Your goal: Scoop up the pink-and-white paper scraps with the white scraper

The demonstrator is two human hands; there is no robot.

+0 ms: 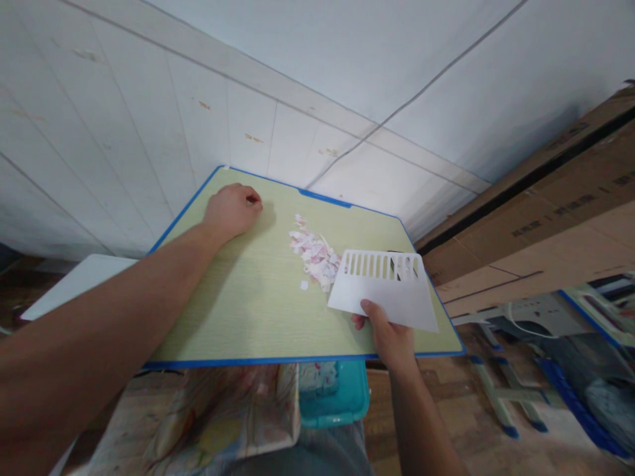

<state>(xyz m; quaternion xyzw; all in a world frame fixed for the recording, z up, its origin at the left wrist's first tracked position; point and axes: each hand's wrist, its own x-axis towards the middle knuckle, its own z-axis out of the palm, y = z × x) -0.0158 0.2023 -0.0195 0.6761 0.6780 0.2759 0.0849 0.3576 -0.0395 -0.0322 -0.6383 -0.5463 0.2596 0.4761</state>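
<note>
A small heap of torn white and pinkish paper scraps (317,256) lies mid-desk, with one loose scrap (304,285) just apart from it. My right hand (387,330) grips the lower edge of a white slotted panel (384,294), thumb on top. The panel's left edge meets the right side of the heap. At the far left of the desktop is my left hand (232,210), its fingers curled in and away from the scraps. Whatever those fingers may hold is hidden. A dark object lies partly covered behind the panel's slots.
The pale green desktop (238,317) has a blue rim and stands against a white wall (238,125). Large cardboard boxes (536,218) lean at the right. Below the front edge are a teal bin (335,413) and a patterned cloth or bag (238,423).
</note>
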